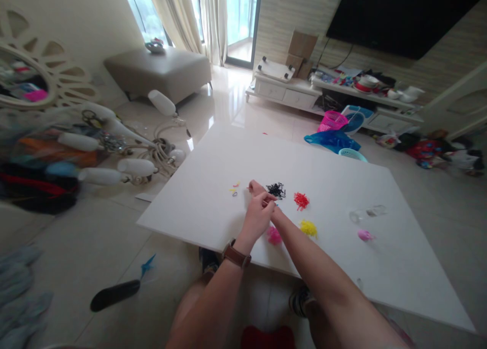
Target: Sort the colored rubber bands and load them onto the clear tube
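My arms cross over the white table (205, 171). My left hand (261, 214), with a brown-strapped watch (236, 254) on its wrist, lies over my right wrist, fingers pinched together; what they hold is too small to name. Beyond it, my right hand (257, 188) is curled closed, a tiny reddish bit at its fingertips. Beside them is a heap of small black rubber bands (276, 190). Red (301, 201), yellow (308, 229) and pink bands (274, 235) form separate piles to the right and nearer. A few loose bands (234, 190) lie left of my right hand.
A clear container (355, 216) and a small pink item (365, 235) lie on the table's right side. On the left floor stands a white chandelier-like lamp (137, 166). Beyond the far edge are a blue bag (333, 142) and a pink basket (332, 120).
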A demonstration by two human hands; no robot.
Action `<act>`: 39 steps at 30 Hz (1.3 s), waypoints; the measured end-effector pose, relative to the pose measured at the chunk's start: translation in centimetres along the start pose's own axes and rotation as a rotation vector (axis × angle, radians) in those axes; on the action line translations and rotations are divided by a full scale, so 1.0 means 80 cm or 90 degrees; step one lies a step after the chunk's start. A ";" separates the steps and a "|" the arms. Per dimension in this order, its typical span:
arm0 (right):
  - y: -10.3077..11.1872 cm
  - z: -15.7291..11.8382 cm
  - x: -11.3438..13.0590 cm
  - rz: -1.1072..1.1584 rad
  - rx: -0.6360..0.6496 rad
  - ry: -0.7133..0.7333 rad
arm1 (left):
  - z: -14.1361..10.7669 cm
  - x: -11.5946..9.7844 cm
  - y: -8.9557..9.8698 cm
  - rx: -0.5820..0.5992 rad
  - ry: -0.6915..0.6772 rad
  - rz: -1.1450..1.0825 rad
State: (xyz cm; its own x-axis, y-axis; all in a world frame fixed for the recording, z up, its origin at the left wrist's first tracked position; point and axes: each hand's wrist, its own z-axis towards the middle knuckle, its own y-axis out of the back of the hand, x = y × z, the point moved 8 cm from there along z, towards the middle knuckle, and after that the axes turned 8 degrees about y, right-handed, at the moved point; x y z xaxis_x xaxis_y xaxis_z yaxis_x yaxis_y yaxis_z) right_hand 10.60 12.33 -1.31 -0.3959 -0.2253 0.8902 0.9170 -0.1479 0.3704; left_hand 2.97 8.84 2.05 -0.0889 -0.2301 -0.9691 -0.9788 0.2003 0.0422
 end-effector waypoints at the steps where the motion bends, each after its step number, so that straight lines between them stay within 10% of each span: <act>1: 0.011 -0.009 -0.005 -0.005 0.019 -0.004 | 0.000 -0.001 0.002 -0.003 -0.002 0.004; 7: 0.111 -0.090 -0.034 0.066 -0.061 -0.118 | -0.001 0.013 -0.010 0.037 -0.001 0.074; 12: 0.135 -0.127 -0.014 0.059 -0.047 -0.106 | -0.006 0.035 -0.054 0.183 0.034 0.053; 24: 0.159 -0.125 0.000 0.023 -0.054 -0.078 | 0.005 0.032 -0.073 0.158 -0.001 0.034; 30: 0.180 -0.114 -0.060 -0.109 -0.077 -0.101 | 0.015 0.039 -0.055 0.019 0.082 -0.117; 39: 0.224 -0.048 -0.142 -0.271 -0.128 -0.147 | 0.007 0.045 -0.058 0.053 0.132 -0.211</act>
State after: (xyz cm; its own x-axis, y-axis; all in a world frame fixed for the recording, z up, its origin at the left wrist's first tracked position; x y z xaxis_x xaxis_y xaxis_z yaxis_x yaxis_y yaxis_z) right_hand 31.31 8.52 -5.81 -0.6892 0.1102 0.7161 0.6416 -0.3665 0.6739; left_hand 7.29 7.62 -1.76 0.1857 -0.4803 -0.8572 -0.9433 0.1570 -0.2923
